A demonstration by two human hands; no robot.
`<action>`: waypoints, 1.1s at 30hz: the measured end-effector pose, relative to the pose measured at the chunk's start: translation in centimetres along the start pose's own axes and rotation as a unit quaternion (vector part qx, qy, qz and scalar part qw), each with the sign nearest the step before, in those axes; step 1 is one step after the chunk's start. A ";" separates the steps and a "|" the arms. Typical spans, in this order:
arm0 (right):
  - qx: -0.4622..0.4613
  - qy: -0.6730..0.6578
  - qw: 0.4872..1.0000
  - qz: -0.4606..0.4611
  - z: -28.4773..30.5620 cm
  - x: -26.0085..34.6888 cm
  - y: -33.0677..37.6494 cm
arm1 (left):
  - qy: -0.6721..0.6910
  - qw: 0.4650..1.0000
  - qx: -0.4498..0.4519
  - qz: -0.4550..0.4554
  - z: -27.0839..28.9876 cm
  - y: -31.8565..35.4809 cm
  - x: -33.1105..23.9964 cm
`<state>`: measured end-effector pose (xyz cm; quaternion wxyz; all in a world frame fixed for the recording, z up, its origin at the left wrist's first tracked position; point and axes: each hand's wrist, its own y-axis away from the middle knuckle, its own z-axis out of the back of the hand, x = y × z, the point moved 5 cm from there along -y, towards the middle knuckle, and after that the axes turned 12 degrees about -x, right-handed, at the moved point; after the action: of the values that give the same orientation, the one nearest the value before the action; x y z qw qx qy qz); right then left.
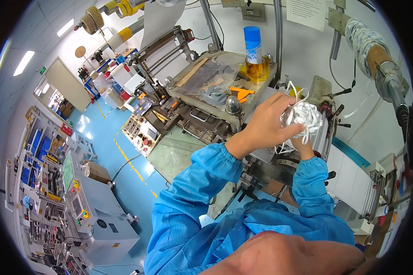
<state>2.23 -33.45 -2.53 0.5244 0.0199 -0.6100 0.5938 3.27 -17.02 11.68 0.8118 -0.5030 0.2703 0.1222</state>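
Observation:
A loose tangle of thin white strips [309, 117] is bunched between my two hands, over the machine. My left hand [271, 120] is closed around the left side of the bundle, the thumb lying across its front. From below, my right hand [303, 145] meets the same tangle; its fingers are mostly hidden behind the strips. Several strip ends stick out above and hang beneath the bundle. Just left of my hands, an orange plastic piece [241, 93] lies on the worn machine top [188, 95].
A blue-capped spray can [253, 46] stands in an amber container [256, 71] at the back of the machine top. A wound roll on a shaft [369, 43] hangs at upper right. White web material [348, 172] slopes down at right. A grey cabinet [101, 229] stands lower left.

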 end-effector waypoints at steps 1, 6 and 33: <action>-0.002 0.001 1.000 0.000 -0.2 0.3 0.0 | 0.001 1.000 0.001 -0.001 0.1 0.0 -0.1; -0.017 0.060 0.995 0.079 -1.9 2.4 -0.6 | -0.039 0.991 -0.036 -0.125 1.0 0.4 -1.7; 0.019 -0.071 0.993 0.089 -1.8 8.9 -0.7 | -0.418 0.899 0.098 0.083 7.8 1.4 -0.3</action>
<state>-0.18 -26.98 3.37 0.4240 0.0173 -0.6338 0.6467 4.86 -9.48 13.50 0.8824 -0.2994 -0.0424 0.3605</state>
